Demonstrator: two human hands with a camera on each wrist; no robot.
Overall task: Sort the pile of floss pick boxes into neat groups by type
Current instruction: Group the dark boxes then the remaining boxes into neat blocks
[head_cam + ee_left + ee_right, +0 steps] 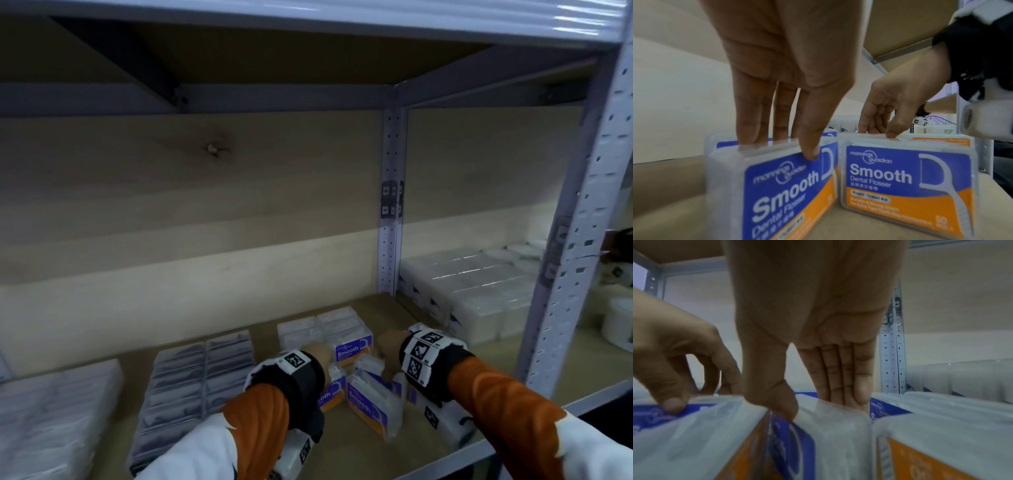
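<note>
Several clear boxes with blue-and-orange "Smooth" labels stand on edge near the shelf front. My left hand (318,354) (783,147) pinches the top of one Smooth box (789,186), thumb on the label and fingers behind it. Beside it to the right, my right hand (387,356) (818,405) pinches the top edge of a second Smooth box (906,181) (834,434) in the same way. Both boxes rest on the wooden shelf board (342,442). More Smooth boxes (349,353) stand right behind the hands.
Flat rows of dark-pick boxes (202,377) lie to the left, with white-pick boxes (51,411) further left. Clear boxes (325,329) are stacked behind the Smooth ones. A metal post (388,205) separates a neighbouring bay of white boxes (472,291).
</note>
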